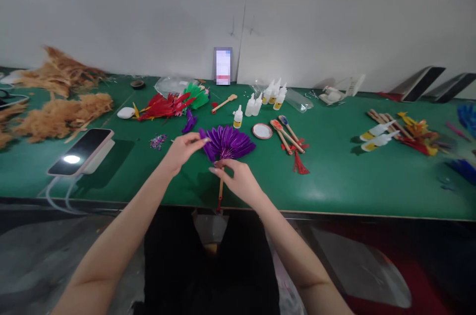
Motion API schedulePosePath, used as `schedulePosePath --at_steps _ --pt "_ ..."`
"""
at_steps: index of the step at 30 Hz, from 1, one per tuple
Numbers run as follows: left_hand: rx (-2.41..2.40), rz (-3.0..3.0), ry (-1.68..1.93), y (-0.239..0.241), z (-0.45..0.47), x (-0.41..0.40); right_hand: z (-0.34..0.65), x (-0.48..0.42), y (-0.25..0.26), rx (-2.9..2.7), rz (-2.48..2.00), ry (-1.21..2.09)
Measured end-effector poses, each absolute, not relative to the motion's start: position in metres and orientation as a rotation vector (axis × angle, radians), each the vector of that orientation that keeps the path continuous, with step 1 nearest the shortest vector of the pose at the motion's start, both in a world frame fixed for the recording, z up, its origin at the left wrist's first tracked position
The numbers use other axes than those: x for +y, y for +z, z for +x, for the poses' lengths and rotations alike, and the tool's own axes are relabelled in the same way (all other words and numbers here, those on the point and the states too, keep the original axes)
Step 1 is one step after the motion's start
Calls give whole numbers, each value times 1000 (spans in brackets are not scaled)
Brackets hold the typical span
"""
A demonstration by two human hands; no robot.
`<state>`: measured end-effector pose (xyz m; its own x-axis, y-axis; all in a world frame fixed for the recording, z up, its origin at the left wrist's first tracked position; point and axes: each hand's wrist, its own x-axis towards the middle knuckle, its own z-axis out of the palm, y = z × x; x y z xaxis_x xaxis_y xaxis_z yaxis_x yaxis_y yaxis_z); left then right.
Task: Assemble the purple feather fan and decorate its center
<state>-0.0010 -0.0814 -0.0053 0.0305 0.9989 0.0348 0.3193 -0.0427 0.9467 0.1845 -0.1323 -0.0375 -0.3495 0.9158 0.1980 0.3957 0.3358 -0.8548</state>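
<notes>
one purple fan lies beyond right hand clamping its base; left hand pinches its edge.

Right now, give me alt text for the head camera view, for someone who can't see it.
A person's right hand pinches the base of a purple feather fan while the left hand touches its left edge, over a green table. White squeeze bottles stand beyond the fan, with red feathers to their left.

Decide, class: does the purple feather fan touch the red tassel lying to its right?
Apart: the head view shows green tabletop between the purple feather fan and that red tassel.
</notes>
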Motion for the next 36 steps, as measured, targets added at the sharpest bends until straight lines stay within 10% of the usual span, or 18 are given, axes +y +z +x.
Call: schedulePosePath --at_steps 5,36 --pt "1614 1305 1341 -12 -29 -66 192 -165 -62 -2284 -1112 477" --pt "1991 1348 1508 -57 26 -88 218 -148 -73 -2381 -1272 292"
